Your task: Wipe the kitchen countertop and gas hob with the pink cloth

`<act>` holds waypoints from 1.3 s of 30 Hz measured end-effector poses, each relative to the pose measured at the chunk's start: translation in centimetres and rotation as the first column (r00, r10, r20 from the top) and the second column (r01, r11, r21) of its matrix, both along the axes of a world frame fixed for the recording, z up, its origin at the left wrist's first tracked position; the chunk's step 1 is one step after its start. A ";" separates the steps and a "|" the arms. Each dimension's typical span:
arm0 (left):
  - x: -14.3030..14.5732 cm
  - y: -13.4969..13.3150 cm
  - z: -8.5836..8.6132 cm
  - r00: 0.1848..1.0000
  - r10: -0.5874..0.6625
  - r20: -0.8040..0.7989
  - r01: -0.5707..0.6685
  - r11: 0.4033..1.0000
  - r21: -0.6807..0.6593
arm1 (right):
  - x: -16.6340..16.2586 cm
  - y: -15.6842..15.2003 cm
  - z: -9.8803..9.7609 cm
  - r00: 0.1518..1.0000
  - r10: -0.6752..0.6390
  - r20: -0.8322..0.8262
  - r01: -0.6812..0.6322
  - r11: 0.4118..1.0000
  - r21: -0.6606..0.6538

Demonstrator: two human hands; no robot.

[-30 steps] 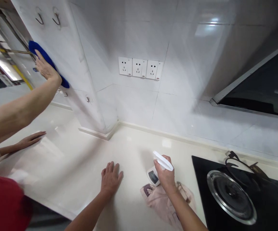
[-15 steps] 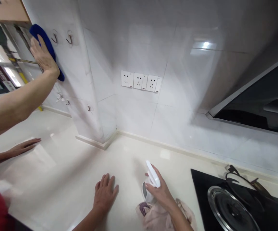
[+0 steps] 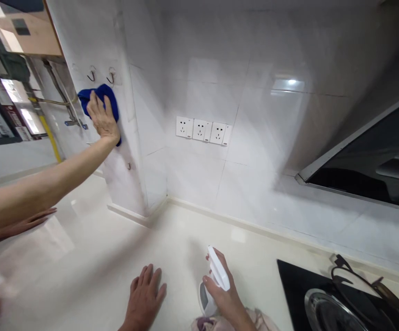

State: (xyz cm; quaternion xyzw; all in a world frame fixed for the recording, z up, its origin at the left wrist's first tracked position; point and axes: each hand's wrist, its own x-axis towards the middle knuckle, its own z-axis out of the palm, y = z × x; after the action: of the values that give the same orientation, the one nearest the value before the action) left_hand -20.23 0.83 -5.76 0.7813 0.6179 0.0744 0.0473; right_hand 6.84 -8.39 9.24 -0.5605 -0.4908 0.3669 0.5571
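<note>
My left hand point(image 3: 143, 296) lies palm down on the pale countertop point(image 3: 92, 285), fingers spread, holding nothing. To its right, my right hand point(image 3: 229, 299) is wrapped round the neck of a white spray bottle point(image 3: 219, 271), which stands on the counter. Below that hand, a pinkish cloth point(image 3: 259, 319) lies bunched near the bottom edge. At the left, a co-worker's hand point(image 3: 102, 119) presses a blue cloth point(image 3: 114, 103) flat against the tiled pillar. The co-worker's other hand point(image 3: 35, 221) rests on the counter, partly hidden by the raised arm.
A black gas hob point(image 3: 296, 287) with a burner and a wire rack sits at the right, beneath a dark range hood point(image 3: 368, 161). Three wall sockets point(image 3: 201, 130) are on the tiled wall. Hooks point(image 3: 111, 76) stick to the pillar. Pipes and a yellow hose point(image 3: 50, 138) run at the far left.
The co-worker's hand has moved the blue cloth right and down across the pillar, below the upper hooks. The view has tilted up slightly. My hands keep their places on the counter and bottle.
</note>
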 end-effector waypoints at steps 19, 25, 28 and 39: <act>-0.4 0.3 -0.5 1.000 -0.002 -0.007 0.002 1.000 0.009 | 0.5 0.7 0.8 0.978 -0.194 -0.078 0.193 0.981 -0.013; -0.2 0.3 -0.1 1.000 -0.001 -0.030 0.001 1.000 0.006 | 4.1 1.8 5.8 0.917 -0.396 -0.041 0.392 0.916 -0.084; -0.1 0.2 0.1 1.000 0.003 -0.023 -0.003 1.000 0.002 | 5.7 3.6 8.6 0.890 -0.456 -0.016 0.455 0.890 -0.034; -0.2 0.2 -0.5 1.000 0.003 -0.003 -0.003 1.000 -0.017 | 9.0 13.2 14.3 0.774 -0.632 0.023 0.616 0.762 0.200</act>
State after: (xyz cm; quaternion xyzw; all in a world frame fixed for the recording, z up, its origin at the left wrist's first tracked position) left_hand -20.45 1.03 -6.24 0.7800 0.6198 0.0681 0.0530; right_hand 15.88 4.83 23.52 -0.6545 -0.3316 0.0890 0.6736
